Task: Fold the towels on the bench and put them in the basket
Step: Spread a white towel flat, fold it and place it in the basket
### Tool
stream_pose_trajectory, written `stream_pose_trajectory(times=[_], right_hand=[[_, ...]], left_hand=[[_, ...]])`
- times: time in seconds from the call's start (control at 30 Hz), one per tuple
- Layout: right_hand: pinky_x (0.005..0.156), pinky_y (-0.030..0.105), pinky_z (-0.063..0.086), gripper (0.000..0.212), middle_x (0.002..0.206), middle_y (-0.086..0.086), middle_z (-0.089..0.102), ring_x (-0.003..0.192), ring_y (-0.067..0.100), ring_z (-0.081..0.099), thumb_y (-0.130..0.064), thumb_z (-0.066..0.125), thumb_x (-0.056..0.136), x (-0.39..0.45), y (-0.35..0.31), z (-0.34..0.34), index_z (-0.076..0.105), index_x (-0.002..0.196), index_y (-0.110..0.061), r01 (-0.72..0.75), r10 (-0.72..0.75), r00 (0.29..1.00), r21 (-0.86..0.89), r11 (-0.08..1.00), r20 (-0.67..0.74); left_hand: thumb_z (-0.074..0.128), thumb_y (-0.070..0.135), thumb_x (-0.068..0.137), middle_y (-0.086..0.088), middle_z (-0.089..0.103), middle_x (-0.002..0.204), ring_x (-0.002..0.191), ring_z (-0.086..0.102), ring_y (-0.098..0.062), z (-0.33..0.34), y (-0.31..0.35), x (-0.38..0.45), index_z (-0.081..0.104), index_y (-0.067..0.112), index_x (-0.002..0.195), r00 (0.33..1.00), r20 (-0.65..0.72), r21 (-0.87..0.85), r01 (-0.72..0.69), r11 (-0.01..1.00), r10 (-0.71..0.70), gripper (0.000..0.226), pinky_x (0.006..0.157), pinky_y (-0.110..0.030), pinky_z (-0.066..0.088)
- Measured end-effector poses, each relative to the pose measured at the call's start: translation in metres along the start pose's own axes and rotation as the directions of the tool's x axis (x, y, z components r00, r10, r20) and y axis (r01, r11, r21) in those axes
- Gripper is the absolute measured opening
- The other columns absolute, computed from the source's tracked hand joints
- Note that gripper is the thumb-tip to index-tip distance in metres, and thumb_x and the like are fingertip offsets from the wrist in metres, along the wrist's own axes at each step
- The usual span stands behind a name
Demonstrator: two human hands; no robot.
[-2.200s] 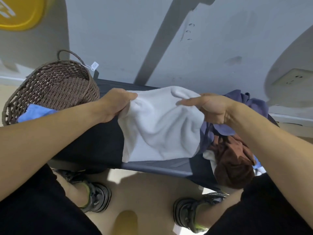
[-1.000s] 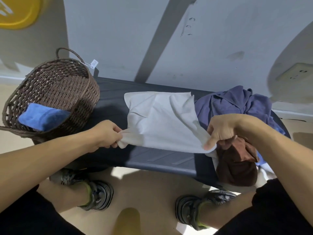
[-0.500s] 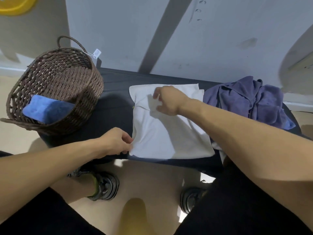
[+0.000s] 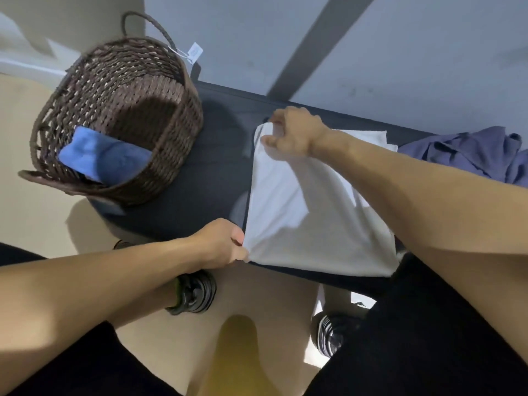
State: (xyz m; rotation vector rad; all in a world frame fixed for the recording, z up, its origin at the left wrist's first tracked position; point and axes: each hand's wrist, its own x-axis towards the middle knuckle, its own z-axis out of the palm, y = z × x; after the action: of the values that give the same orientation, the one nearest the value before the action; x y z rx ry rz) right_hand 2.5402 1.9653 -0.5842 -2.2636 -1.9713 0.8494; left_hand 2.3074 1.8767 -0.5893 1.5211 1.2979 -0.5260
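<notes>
A white towel point(image 4: 308, 224) lies on the dark bench point(image 4: 200, 172), folded in layers. My left hand point(image 4: 223, 244) pinches its near left corner at the bench's front edge. My right hand point(image 4: 291, 132) grips the far left corner, lifted slightly off the bench. The left edge of the towel is stretched taut between both hands. A brown wicker basket point(image 4: 171, 115) stands on the bench's left end, with a folded blue towel point(image 4: 103, 158) inside it.
A crumpled purple towel point(image 4: 471, 150) lies on the bench at the far right, against the grey wall. My two shoes point(image 4: 194, 292) stand on the beige floor below the bench's front edge. The basket carries a handle and a paper tag point(image 4: 194, 52).
My right hand has moved left from the middle of the towel to its far left corner and lifted it. My left hand keeps its pinch on the near corner. The camera leaned closer.
</notes>
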Motion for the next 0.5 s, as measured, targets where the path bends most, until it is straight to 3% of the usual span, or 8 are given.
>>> stream_pose_trajectory(times=[0.1,0.23,0.33,0.4,0.5], right_hand=[[0.106,0.047,0.034,0.046,0.131,0.008,0.045,0.126,0.03,0.043,-0.041,0.06,0.088,0.017,-0.001,0.006,0.055,0.131,-0.026,0.0,0.0,1.0,-0.057,0.998,0.005],[0.1,0.044,0.043,0.009,0.11,0.003,0.056,0.109,0.027,0.051,-0.034,0.063,0.081,0.033,-0.01,0.006,0.06,0.085,-0.027,-0.001,0.001,1.0,0.013,1.0,-0.009],[0.075,0.025,0.046,0.011,0.081,-0.006,0.061,0.083,0.017,0.058,-0.029,0.068,0.083,0.043,-0.012,-0.004,0.058,0.079,-0.024,0.004,-0.009,1.0,0.182,0.983,0.027],[0.063,0.018,0.042,0.007,0.077,-0.007,0.061,0.075,0.013,0.056,-0.02,0.068,0.084,0.05,-0.009,-0.009,0.061,0.085,-0.022,0.016,-0.008,0.999,0.258,0.966,-0.032],[0.058,0.016,0.04,0.011,0.08,-0.004,0.063,0.074,0.011,0.057,-0.012,0.065,0.081,0.057,0.0,-0.009,0.066,0.088,-0.021,-0.033,0.056,0.996,0.28,0.96,-0.074]], left_hand=[[0.078,0.02,0.077,0.01,0.065,0.058,0.057,0.058,-0.007,-0.001,-0.003,0.002,0.072,0.02,0.068,0.998,-0.052,-0.027,-0.034,0.999,0.032,0.01,0.057,-0.021,0.046],[0.076,0.023,0.076,0.014,0.061,0.056,0.055,0.054,-0.003,0.0,-0.001,0.003,0.065,0.026,0.053,0.991,-0.073,0.027,-0.107,0.994,0.108,0.026,0.052,-0.013,0.036],[0.074,0.025,0.081,0.007,0.063,0.065,0.061,0.058,-0.01,0.0,-0.002,0.0,0.065,0.019,0.061,0.977,-0.078,0.054,-0.192,0.98,0.196,0.023,0.056,-0.021,0.044],[0.071,0.025,0.086,0.003,0.07,0.076,0.072,0.066,-0.014,-0.005,-0.003,-0.003,0.07,0.02,0.075,0.958,-0.103,0.018,-0.266,0.964,0.266,0.012,0.07,-0.033,0.056],[0.067,0.022,0.089,0.008,0.071,0.08,0.075,0.066,-0.004,-0.016,-0.003,-0.005,0.07,0.03,0.087,0.913,-0.226,-0.026,-0.355,0.934,0.341,0.009,0.068,-0.025,0.054]])
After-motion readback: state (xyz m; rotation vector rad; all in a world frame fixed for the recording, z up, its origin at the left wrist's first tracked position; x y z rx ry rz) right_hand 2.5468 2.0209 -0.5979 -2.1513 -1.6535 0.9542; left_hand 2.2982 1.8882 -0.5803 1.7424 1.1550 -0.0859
